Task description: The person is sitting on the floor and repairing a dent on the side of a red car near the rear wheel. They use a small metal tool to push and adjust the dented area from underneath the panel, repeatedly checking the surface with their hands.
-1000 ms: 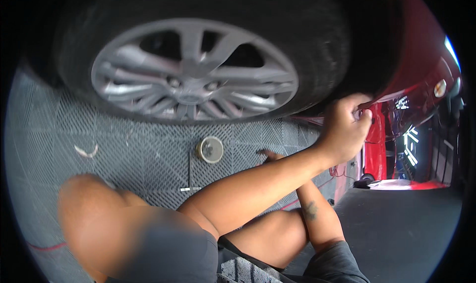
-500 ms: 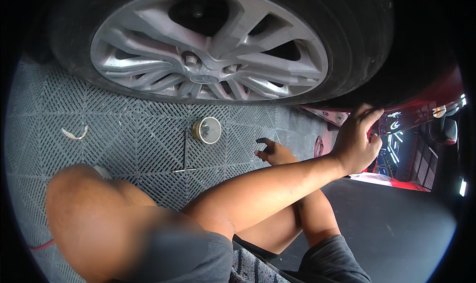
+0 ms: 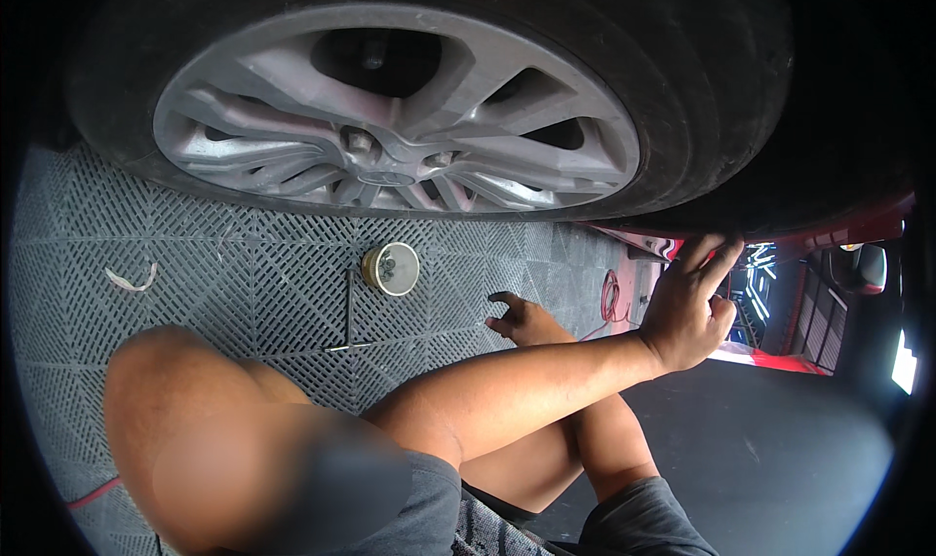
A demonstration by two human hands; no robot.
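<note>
A silver alloy wheel (image 3: 390, 98) with a black tyre (image 3: 707, 117) fills the top of the view. My left arm crosses over my right one. My left hand (image 3: 687, 307), fingers stretched and thumb apart, holds nothing. Its fingertips are at the lower edge of the car's red body panel (image 3: 829, 230); I cannot tell whether they touch. My right hand (image 3: 522, 320) hangs over the floor below the tyre, its fingers bent but apart and nothing in them. Left of it stand a small round tub (image 3: 392, 269) with metal nuts inside and a T-shaped metal bar (image 3: 349, 307).
Grey slotted tiles (image 3: 278, 293) cover the floor. A curved whitish strip (image 3: 132, 278) lies at the far left. Red hoses show at right (image 3: 610, 298) and lower left (image 3: 95, 493). My bare knee (image 3: 161, 371) rises at left. The car's side mirror (image 3: 868, 268) sticks out at far right.
The whole view has shifted a little, so the wheel, tub and bar appear slightly further left and lower. Both hands keep nearly the same pose.
</note>
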